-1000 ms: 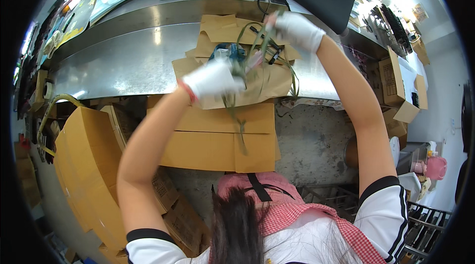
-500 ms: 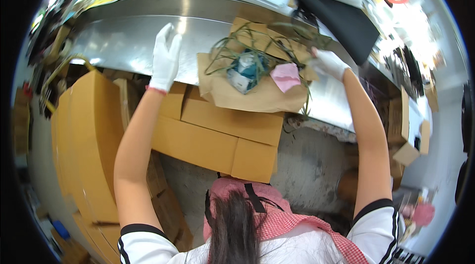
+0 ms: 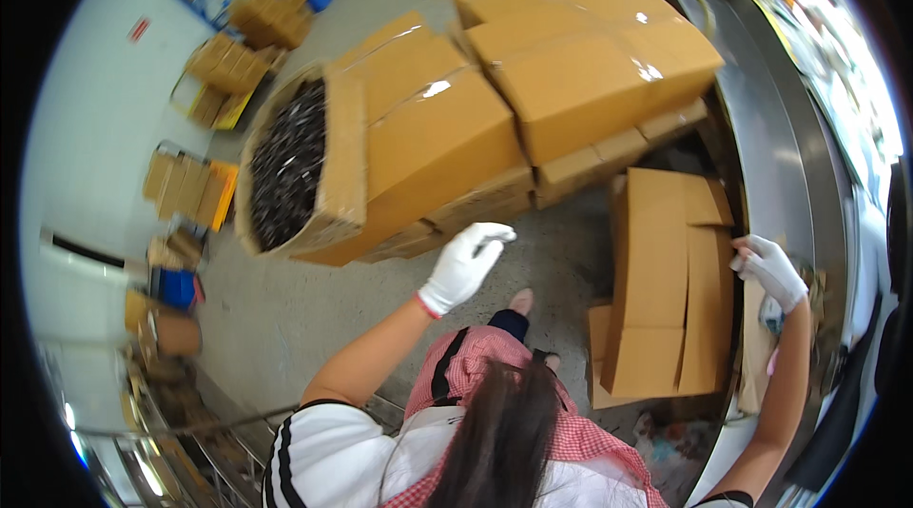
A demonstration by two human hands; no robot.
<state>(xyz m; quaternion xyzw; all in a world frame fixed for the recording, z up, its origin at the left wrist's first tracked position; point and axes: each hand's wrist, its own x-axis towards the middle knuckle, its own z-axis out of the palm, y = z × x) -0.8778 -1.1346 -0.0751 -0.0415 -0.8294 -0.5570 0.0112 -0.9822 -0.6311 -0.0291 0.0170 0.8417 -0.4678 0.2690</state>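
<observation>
— In the head view, what are you seeing?
— The left hand [image 3: 464, 265] is hovering near the centre, fingers curving loosely, well apart from the right hand [image 3: 772, 275]. That one is hovering at right; its grip I cannot tell.
— And the box [image 3: 651, 284] near it?
— It is lying right of centre, by the table [image 3: 768, 108].

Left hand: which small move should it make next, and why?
Perhaps the left hand should reach toward the open box: it appears to hold nothing and is raised over the floor, while the dark pieces in that box lie exposed nearby. The right hand is farther off, by the bench.
</observation>
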